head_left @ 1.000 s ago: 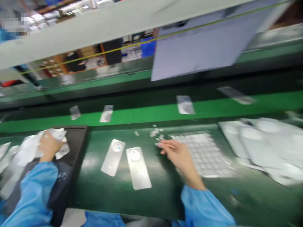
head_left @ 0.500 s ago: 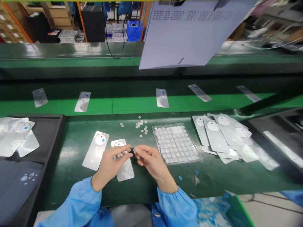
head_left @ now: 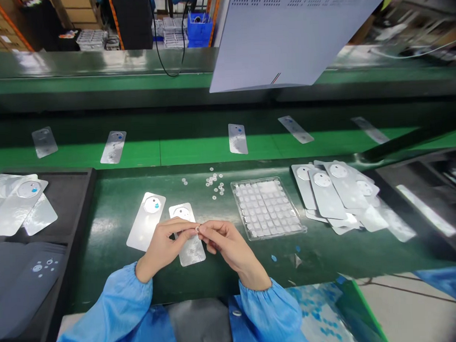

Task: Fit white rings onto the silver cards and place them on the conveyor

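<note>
Two silver plates [head_left: 146, 221] on mat; five plates [head_left: 112, 146] on belt; one blister tray [head_left: 267, 207].

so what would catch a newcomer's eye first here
Both hands meet at the mat's near edge: the left hand and right hand pinch a tiny white ring over a silver plate. Right of them sits a clear tray, then a fanned pile of plates.

Dark green workbench [head_left: 328, 260] in foreground; bright green conveyor belt [head_left: 197, 149] runs left to right behind it. Black tray [head_left: 75, 196] at bench's left end. Pale grey perforated panel [head_left: 290, 34] hangs tilted overhead. Beyond: orange-framed shelving [head_left: 112, 15], blue crate [head_left: 199, 27], black cable [head_left: 160, 48] drooping. Pale floor [head_left: 412, 309] at lower right. Light bright, even.
</note>
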Demonstrator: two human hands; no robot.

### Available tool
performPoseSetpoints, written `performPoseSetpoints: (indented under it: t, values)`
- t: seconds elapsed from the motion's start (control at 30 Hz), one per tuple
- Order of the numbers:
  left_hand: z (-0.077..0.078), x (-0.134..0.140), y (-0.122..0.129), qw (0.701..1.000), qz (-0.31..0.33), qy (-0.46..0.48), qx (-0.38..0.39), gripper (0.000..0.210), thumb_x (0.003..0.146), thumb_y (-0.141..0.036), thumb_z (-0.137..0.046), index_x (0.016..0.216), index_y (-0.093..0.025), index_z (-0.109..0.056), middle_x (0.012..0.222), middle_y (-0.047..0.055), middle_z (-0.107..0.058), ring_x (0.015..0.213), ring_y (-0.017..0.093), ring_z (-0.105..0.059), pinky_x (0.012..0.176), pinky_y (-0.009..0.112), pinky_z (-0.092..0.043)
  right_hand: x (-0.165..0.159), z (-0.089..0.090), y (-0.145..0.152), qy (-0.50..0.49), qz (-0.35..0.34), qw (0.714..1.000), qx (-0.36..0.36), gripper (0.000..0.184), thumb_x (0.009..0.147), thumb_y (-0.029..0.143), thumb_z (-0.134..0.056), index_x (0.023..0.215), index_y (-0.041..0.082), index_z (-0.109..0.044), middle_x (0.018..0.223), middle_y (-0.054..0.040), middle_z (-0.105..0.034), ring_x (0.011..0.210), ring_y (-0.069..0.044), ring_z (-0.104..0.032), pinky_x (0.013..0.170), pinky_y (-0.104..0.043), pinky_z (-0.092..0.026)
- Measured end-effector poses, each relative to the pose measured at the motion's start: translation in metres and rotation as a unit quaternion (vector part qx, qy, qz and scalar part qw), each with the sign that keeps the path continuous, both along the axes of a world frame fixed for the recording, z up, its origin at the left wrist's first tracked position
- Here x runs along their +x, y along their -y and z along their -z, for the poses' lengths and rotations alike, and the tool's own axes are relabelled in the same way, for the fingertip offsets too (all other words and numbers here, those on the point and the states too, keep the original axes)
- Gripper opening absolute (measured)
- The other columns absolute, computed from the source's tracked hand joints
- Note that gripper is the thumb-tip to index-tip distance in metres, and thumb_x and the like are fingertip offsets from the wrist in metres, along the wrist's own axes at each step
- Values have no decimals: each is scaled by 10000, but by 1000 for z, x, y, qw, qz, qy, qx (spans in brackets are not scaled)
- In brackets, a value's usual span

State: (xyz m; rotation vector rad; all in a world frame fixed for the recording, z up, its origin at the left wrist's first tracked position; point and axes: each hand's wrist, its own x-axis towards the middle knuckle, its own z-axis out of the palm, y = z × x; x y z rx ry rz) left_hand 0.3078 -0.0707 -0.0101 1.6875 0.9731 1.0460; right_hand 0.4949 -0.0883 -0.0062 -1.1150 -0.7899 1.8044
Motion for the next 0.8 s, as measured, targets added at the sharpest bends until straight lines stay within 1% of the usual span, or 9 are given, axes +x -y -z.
performPoseSetpoints:
  t: [0.07,0.17,0.23,0.37,0.43,0.53,0.6,0.7,0.8]
  values:
    - [0,1,2,1000,-7,18,12,158,956,-230,-723,1054,-254,-844,951,64,-822,863,215,-758,769,332,-606,-1,-2,1,-4,0,1000,3,372,755,523,-900,702,174,-785,641,-13,-628,497,-82,-415,429,-222,-302]
    - [2,2,3,998,-23,47,42,147,908,-246,-788,1044,-251,-845,919,59,-819,830,203,-748,734,314,-601,-3,-4,1,-12,-2,1000,5,380,747,546,-899,699,185,-789,621,-7,-618,497,-88,-412,432,-229,-297]
    - [2,2,2,997,-28,58,53,138,907,-242,-791,1033,-254,-846,903,56,-820,819,200,-746,747,320,-602,-3,-5,1,-12,-5,1000,8,370,748,542,-901,713,186,-803,629,-10,-625,499,-87,-413,437,-232,-301]
    - [1,0,1,998,-7,50,29,150,948,-223,-738,1049,-251,-845,932,63,-821,861,206,-749,778,330,-607,0,-7,1,-2,-18,1000,17,423,805,593,-844,742,175,-821,631,-19,-608,526,-102,-437,446,-235,-333]
    - [-1,-2,1,999,7,46,23,163,957,-217,-723,1061,-253,-844,949,65,-818,879,206,-747,798,332,-609,2,-7,1,19,-23,999,34,441,833,612,-811,765,176,-830,627,-18,-608,523,-103,-439,451,-237,-341]
    - [-4,-3,0,999,24,36,31,193,974,-210,-696,1092,-265,-839,964,67,-811,893,202,-742,797,325,-610,3,-7,0,50,-19,997,59,382,825,578,-830,806,197,-841,701,-33,-687,507,-96,-442,458,-243,-340]
    - [-4,-3,0,998,30,19,43,213,991,-214,-671,1120,-269,-832,969,71,-805,902,205,-741,790,327,-612,2,-6,0,49,-19,997,61,337,808,542,-855,808,205,-843,731,-39,-717,497,-93,-448,459,-246,-340]
    - [-3,-1,-2,997,6,3,82,232,992,-218,-673,1173,-258,-812,974,74,-807,890,205,-746,790,335,-621,-4,-3,-1,22,7,999,48,300,784,508,-878,771,211,-842,697,-34,-716,489,-89,-444,454,-244,-318]
    - [-2,0,-2,988,-45,8,146,183,949,-213,-734,1104,-250,-824,934,59,-818,839,204,-756,770,332,-634,-13,-5,1,24,47,998,40,305,769,525,-876,764,222,-852,586,-1,-657,468,-78,-401,445,-238,-274]
